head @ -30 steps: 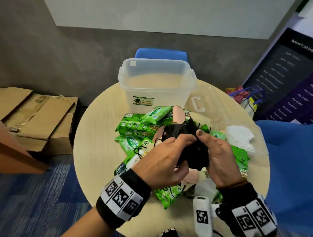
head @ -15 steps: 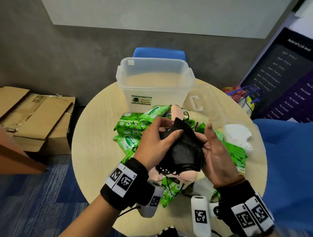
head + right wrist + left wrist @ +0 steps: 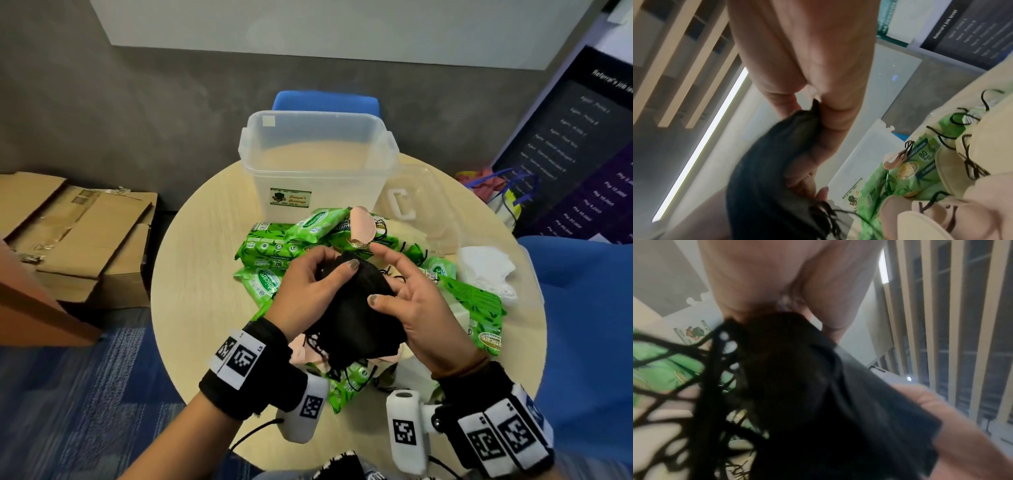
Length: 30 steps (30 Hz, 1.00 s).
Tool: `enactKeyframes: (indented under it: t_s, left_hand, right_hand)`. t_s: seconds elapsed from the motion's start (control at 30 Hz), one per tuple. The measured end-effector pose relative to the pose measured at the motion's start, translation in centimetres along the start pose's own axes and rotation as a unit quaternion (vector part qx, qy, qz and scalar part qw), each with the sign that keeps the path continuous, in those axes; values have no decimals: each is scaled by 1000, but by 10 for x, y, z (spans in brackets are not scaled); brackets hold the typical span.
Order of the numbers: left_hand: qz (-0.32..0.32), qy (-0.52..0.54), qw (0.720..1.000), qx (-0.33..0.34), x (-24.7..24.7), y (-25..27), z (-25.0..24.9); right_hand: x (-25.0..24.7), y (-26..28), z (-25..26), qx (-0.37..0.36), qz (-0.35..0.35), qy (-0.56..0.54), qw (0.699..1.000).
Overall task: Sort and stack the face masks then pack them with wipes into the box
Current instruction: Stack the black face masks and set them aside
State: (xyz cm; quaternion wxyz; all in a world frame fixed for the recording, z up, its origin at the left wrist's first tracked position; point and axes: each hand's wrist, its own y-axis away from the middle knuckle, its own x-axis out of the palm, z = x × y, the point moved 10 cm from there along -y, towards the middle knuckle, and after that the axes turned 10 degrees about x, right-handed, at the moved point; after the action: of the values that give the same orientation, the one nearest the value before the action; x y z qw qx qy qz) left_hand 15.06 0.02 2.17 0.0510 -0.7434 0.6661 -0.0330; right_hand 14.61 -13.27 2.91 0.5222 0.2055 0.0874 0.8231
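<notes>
A small stack of black face masks [image 3: 356,315] lies in the palm of my right hand [image 3: 400,284], whose thumb presses down on its top. My left hand [image 3: 329,270] grips the stack's far left end, thumb on top. Both hands hover above the heap on the round table [image 3: 191,274]. Black ear loops [image 3: 705,369] dangle below the black masks [image 3: 818,386]. Green wipe packs [image 3: 270,243] and pink masks [image 3: 359,226] lie underneath. The clear plastic box [image 3: 318,161] stands open and empty behind the heap. White masks [image 3: 486,270] sit at the right.
The box's clear lid [image 3: 421,205] lies right of the box. A blue chair [image 3: 325,101] stands behind the table, and cardboard boxes [image 3: 78,233] lie on the floor at left. Something blue [image 3: 589,308] crowds the table's right edge.
The black masks have been turned from hanging between both hands' fingertips to lying flat in the right palm. The right thumb now presses on them and the left hand has shifted its hold.
</notes>
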Motion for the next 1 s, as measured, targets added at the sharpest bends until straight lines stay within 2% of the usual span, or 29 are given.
enactKeyframes:
  t_s: [0.07,0.17,0.27,0.37,0.47,0.63,0.73,0.83,0.9,0.93,0.97,1.0]
  left_hand:
    - [10,-44,998,40,6,3,-1]
    - [22,-124,988,88,20,10,3]
    - [52,-123,989,59,32,15,21]
    - [148,-104,983,17,51,19,35]
    - [241,-74,968,-18,68,25,46]
    - [316,-131,938,-56,79,42,68]
    - [308,-108,941,-92,73,37,72]
    - [215,-196,956,-35,44,-5,60]
    - [184,-253,950,-2,36,-24,57]
    - [196,-283,939,6,40,-28,61]
    - [226,-336,914,13,47,-29,70]
    - [264,-408,874,10,55,-26,82]
  right_hand:
    - [0,0,-8,10,-17,39,999]
    - [9,2,-31,44,2,84,995]
    - [5,7,-39,51,-13,94,994]
    - [-27,12,-32,38,-76,68,994]
    - [-59,21,-31,42,-114,53,991]
    - [-112,45,-33,37,-179,45,982]
    - [-140,59,-34,27,-224,32,974]
    - [-165,76,-28,-1,-282,31,959]
    - [-181,88,-24,-20,-318,23,947]
    - [-189,93,-22,-29,-335,21,942]
    - [-195,98,-20,-36,-350,18,936]
    - [-200,102,-19,-43,-361,14,931]
